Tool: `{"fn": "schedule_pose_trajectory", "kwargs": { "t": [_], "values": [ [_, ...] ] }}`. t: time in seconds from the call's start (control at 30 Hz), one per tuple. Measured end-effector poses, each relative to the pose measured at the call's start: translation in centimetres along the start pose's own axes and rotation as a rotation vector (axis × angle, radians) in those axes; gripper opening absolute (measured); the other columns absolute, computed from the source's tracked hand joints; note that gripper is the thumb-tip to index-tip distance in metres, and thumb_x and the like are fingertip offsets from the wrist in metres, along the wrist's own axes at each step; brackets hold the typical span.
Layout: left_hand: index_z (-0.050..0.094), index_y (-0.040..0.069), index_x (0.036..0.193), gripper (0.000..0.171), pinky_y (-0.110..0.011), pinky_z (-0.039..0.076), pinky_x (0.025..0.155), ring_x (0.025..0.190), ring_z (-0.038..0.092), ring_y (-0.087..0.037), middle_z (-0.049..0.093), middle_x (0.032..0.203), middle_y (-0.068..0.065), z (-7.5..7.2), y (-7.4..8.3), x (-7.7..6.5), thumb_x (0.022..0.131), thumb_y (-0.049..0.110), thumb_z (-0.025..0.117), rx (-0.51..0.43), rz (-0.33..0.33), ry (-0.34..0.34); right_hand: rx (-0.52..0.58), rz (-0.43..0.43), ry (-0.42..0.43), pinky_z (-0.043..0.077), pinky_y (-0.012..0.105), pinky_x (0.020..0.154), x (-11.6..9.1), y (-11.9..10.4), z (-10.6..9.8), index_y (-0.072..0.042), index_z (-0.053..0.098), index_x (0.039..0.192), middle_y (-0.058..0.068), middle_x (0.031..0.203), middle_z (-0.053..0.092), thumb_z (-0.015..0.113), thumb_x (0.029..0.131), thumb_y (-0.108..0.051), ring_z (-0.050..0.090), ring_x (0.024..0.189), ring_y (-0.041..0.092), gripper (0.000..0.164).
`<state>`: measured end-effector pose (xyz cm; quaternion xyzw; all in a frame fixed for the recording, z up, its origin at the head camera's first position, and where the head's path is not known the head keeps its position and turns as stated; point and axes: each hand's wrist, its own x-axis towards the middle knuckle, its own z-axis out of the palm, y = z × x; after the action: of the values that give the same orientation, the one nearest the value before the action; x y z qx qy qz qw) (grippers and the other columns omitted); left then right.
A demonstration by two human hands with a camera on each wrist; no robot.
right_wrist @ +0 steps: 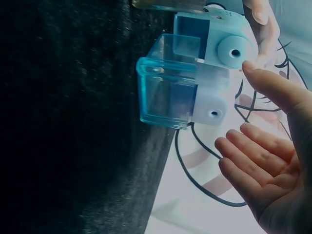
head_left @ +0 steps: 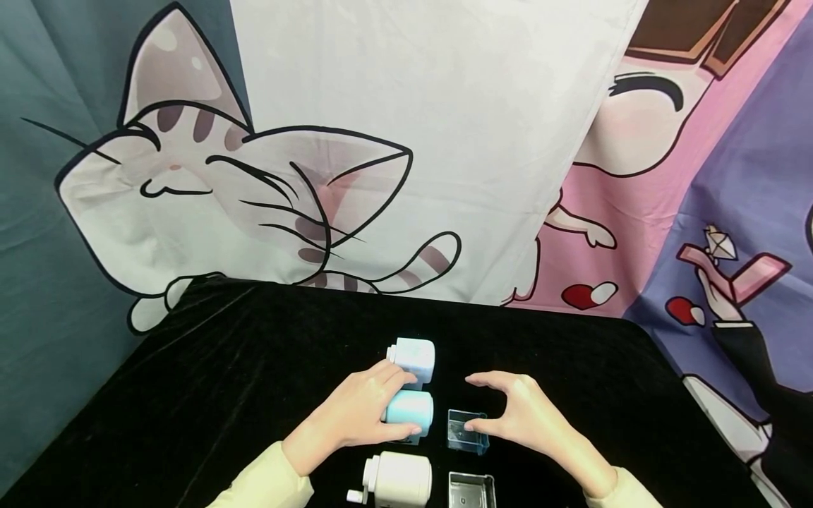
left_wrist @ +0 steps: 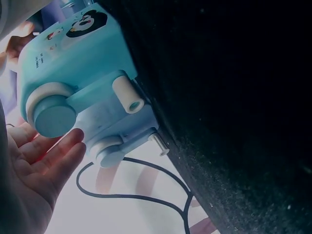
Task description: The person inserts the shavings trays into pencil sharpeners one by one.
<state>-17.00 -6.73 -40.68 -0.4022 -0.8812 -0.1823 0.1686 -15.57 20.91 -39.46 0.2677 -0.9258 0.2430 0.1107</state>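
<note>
The middle of three hand-crank pencil sharpeners is a teal one [head_left: 409,409], with a cartoon print and a crank [left_wrist: 92,92] on its left side. My left hand [head_left: 362,406] spans it from above, thumb on the near side and fingers on the far side; its fairly straight fingers [left_wrist: 53,156] show beside the crank knob. I cannot tell whether they touch the body. My right hand [head_left: 527,413] hovers with thumb and fingers spread, holding nothing, over a clear blue shavings drawer [right_wrist: 165,92]. The drawer lies on the cloth, right of the teal sharpener's open slot.
A pale blue sharpener [head_left: 416,356] stands just beyond the teal one. Nearer me stand a cream sharpener [head_left: 400,480] and a clear grey drawer [head_left: 471,490]. Black cloth [head_left: 254,367] covers the table; a printed curtain [head_left: 483,141] hangs behind it.
</note>
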Motion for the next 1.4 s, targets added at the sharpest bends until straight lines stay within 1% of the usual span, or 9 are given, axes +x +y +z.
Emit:
{"fn": "schedule_pose_trajectory", "kwargs": {
  "t": [0.17,0.33,0.5,0.7,1.0,1.13,1.4],
  "values": [
    [0.057,0.018,0.108,0.058,-0.018,0.047,0.069,0.088,0.051,-0.002,0.059,0.102,0.007,0.2,0.0,-0.2,0.075,0.065,0.054,-0.013,-0.013,0.006,0.013,0.005,-0.026,0.051,0.029,0.080,-0.7,0.3,0.5,-0.017,0.064,0.106,-0.013,0.105,0.065,0.074,0.061,-0.053,0.061,0.095,0.004,0.058],
    [0.057,0.019,0.108,0.058,-0.018,0.046,0.069,0.087,0.050,-0.002,0.059,0.102,0.008,0.5,0.0,-0.4,0.074,0.066,0.054,-0.024,-0.047,-0.009,0.021,0.002,-0.047,0.051,0.028,0.079,-1.4,0.6,0.8,-0.016,0.064,0.106,-0.011,0.104,0.066,0.076,0.061,-0.051,0.062,0.094,0.004,0.058],
    [0.057,0.019,0.107,0.060,-0.018,0.046,0.068,0.087,0.050,-0.003,0.059,0.101,0.008,0.7,-0.1,-0.5,0.073,0.068,0.053,-0.027,-0.059,-0.017,0.028,0.015,-0.082,0.052,0.028,0.079,-2.0,1.0,0.9,-0.015,0.064,0.106,-0.009,0.104,0.066,0.075,0.062,-0.051,0.061,0.094,0.004,0.058],
    [0.058,0.019,0.106,0.060,-0.019,0.047,0.068,0.085,0.051,-0.003,0.060,0.100,0.008,0.9,-0.3,-0.5,0.072,0.069,0.053,-0.036,-0.072,-0.027,0.026,0.047,-0.125,0.052,0.029,0.079,-2.2,1.2,0.9,-0.017,0.063,0.107,-0.012,0.106,0.065,0.073,0.062,-0.055,0.061,0.094,0.004,0.060],
    [0.058,0.021,0.105,0.059,-0.018,0.045,0.065,0.081,0.052,-0.004,0.060,0.098,0.008,1.3,-0.4,-0.3,0.072,0.070,0.053,-0.047,-0.084,-0.069,0.024,0.082,-0.189,0.051,0.029,0.078,-2.4,1.5,1.0,-0.015,0.063,0.108,-0.008,0.106,0.065,0.072,0.062,-0.056,0.061,0.093,0.006,0.062],
    [0.058,0.023,0.104,0.058,-0.017,0.045,0.065,0.080,0.052,-0.003,0.060,0.096,0.010,1.3,-0.3,-0.2,0.070,0.070,0.055,-0.038,-0.076,-0.071,0.019,0.075,-0.196,0.052,0.029,0.077,-2.5,1.6,1.2,-0.015,0.063,0.107,-0.009,0.105,0.065,0.074,0.062,-0.054,0.061,0.092,0.006,0.061],
    [0.059,0.023,0.102,0.057,-0.017,0.045,0.062,0.080,0.053,-0.002,0.061,0.092,0.011,1.6,-0.2,0.0,0.068,0.069,0.058,0.019,-0.026,-0.044,0.009,0.059,-0.197,0.052,0.027,0.076,-2.7,1.9,1.7,-0.015,0.064,0.106,-0.010,0.104,0.066,0.074,0.061,-0.054,0.061,0.091,0.004,0.060]
  ]
}}
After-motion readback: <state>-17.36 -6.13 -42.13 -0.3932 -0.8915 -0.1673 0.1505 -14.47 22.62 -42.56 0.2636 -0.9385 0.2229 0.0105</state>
